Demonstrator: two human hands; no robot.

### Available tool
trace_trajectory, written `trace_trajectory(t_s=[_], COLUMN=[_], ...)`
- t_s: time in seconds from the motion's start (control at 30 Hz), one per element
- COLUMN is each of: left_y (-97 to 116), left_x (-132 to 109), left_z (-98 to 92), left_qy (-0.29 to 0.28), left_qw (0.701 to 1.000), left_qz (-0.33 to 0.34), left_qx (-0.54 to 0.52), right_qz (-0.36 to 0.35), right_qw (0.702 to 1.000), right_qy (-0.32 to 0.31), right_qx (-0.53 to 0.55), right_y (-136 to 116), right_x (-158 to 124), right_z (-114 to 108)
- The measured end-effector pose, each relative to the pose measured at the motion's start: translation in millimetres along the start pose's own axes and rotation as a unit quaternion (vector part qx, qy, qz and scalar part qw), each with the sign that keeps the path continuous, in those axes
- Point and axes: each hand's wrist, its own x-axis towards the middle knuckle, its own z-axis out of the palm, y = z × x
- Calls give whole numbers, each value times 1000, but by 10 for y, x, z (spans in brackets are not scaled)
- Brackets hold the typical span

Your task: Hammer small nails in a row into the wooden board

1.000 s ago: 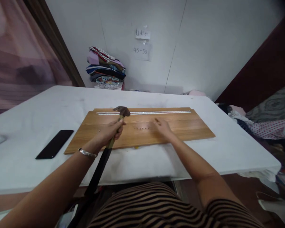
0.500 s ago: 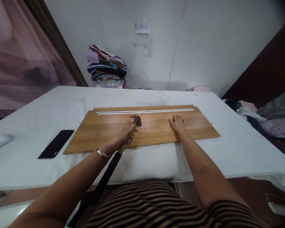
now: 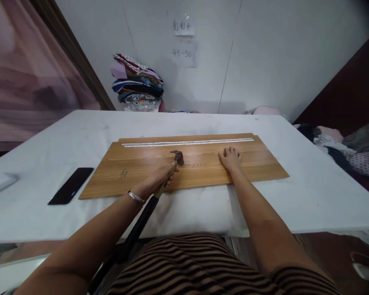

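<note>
My left hand [image 3: 162, 177] is wrapped round the upper handle of a claw hammer [image 3: 178, 157], close below its head. The hammer's long dark grip [image 3: 141, 219] slants down toward my body. Its head sits at the left end of a row of small nails [image 3: 197, 164] in a wooden board [image 3: 107, 164]; whether it touches the wood I cannot tell. On the right part of the board my right hand [image 3: 230, 158] lies flat with fingers spread, holding nothing. Several loose nails [image 3: 123, 174] rest on the board's left side.
Two pale measuring strips [image 3: 187, 143] run along the board's far edge. A black phone [image 3: 71, 186] lies left of it on the white-covered table [image 3: 107, 223]. Folded clothes [image 3: 138, 84] are stacked at the wall behind, and more cloth lies beyond the right edge.
The view has shifted slightly. The hammer head has moved a little down toward the board. My right hand stays at the same place on the wood.
</note>
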Motion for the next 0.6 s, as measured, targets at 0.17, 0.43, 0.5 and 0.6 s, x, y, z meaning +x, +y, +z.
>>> trace_trajectory(t_s=[0.17, 0.43, 0.5, 0.6], left_y=[41, 39, 34, 26], left_x=[-14, 9, 20, 39], left_z=[-19, -12, -16, -43], left_qy=[-5, 3, 5, 3], left_qw=[1000, 1000, 1000, 1000], left_qz=[3, 9, 2, 1], left_qx=[-1, 26, 29, 23], right_qz=[1, -4, -3, -1], right_qw=[1000, 1000, 1000, 1000], right_qy=[1, 11, 12, 9], right_qx=[5, 14, 15, 17], right_y=[-1, 10, 11, 12], right_x=[-2, 13, 17, 24], right_z=[1, 31, 38, 43])
